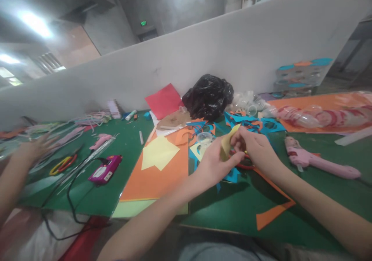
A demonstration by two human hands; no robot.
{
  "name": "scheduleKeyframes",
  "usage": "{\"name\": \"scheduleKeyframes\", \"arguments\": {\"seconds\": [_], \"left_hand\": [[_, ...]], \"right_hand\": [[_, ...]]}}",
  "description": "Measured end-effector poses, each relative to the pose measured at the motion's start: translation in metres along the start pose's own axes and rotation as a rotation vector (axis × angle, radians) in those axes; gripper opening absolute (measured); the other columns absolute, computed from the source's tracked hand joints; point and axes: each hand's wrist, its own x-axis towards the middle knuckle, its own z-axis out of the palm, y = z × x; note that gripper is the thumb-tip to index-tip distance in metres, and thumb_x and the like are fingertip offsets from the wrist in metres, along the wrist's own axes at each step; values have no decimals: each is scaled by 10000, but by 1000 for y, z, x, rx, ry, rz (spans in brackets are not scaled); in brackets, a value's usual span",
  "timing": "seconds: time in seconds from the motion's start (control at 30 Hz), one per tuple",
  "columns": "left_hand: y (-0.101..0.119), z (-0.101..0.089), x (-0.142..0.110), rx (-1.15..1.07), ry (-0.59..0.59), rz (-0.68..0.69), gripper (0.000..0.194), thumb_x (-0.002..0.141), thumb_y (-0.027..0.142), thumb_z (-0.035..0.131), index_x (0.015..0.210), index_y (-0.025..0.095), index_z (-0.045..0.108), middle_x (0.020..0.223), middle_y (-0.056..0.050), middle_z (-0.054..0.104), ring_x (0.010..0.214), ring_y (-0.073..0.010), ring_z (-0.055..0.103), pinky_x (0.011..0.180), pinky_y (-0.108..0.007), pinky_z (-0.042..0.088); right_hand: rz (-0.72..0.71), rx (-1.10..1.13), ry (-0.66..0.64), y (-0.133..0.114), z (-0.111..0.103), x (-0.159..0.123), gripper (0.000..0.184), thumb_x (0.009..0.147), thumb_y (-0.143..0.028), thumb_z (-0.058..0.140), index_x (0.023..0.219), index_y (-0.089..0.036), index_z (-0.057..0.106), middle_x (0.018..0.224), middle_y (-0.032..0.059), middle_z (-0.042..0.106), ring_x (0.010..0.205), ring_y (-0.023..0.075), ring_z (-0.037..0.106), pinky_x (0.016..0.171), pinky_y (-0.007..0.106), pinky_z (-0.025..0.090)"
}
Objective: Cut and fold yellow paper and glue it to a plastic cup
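Over the table's middle, my left hand [213,162] is closed on a small piece of yellow paper [226,145], which is bent and stands up between thumb and fingers. My right hand [251,143] meets it from the right, its curled fingers pinching at the paper's edge. Just below the right hand shows a red scissors handle [247,166], partly hidden by the hands. Blue paper scraps [232,176] and a clear plastic cup piece [204,138] lie behind and under my hands. To the left, a yellow cut-out shape [159,152] rests on orange sheets [145,185].
A pink glue gun [322,162] lies at right, before plastic bottles [314,117] on orange sheet. A black plastic bag [207,96] stands at the back. At left are scissors [64,165], a purple box [105,170] with a cable, and another person's arm [21,164].
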Motion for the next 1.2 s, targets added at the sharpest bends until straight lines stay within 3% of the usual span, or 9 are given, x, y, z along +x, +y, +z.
{"name": "scheduleKeyframes", "arguments": {"seconds": [0.17,0.23,0.3,0.4,0.5,0.73,0.87,1.03,1.2], "left_hand": [[-4,4,-1,-294,-13,-229,339,959,491,497,1074,188,596,790,-14,637,645,-148,592,618,-282,497],[-5,5,0,-399,-43,-253,340,961,501,476,1041,186,577,715,7,611,565,-130,565,566,-269,486],[-8,6,1,-461,-52,-241,331,945,503,503,1029,187,553,703,15,614,529,-116,560,538,-254,483],[-11,9,3,-519,-46,-218,366,924,533,528,1035,184,520,754,1,644,526,-109,584,505,-239,493],[-12,10,2,-547,-38,-245,423,917,577,524,1057,178,500,721,3,644,513,-115,591,481,-238,492],[-11,12,-4,-544,-36,-366,387,918,598,523,862,218,478,651,20,618,510,-135,596,456,-259,497],[-8,8,-3,-555,10,-364,383,891,600,569,893,221,514,655,38,589,529,-135,599,436,-250,496],[-7,4,-1,-575,31,-350,395,847,584,630,875,199,545,620,41,572,501,-125,584,433,-239,487],[-12,7,-1,-667,-37,-376,460,791,598,679,894,156,604,766,-23,652,563,-132,638,488,-248,515]], "right_hand": [[-120,-259,66,-2,-8,1,428,881,-579,524,642,-225,558,550,-17,530,517,141,498,514,274,399],[-121,-284,80,0,-13,4,395,842,-585,576,688,-222,576,591,-17,560,559,146,525,546,277,420],[-79,-236,7,4,-16,8,408,769,-616,658,724,-217,584,614,-17,584,574,151,548,555,282,441],[6,-49,-196,8,-14,9,455,704,-641,733,747,-225,553,603,-33,580,531,162,582,544,304,480],[50,68,-317,9,-9,6,454,760,-647,702,720,-245,495,511,-62,513,459,177,586,515,319,486],[-75,-183,-69,19,-21,15,498,798,-670,661,649,-219,509,562,-50,460,531,118,438,501,254,370],[-73,-206,-188,18,-27,18,553,790,-749,617,714,-203,584,684,-5,576,655,150,515,603,273,442],[-47,-246,-206,7,-28,12,584,744,-782,648,708,-201,606,676,1,562,633,148,486,581,271,421],[22,-315,-318,0,-39,11,597,718,-782,680,747,-187,656,696,20,600,623,152,506,555,268,411]]}}
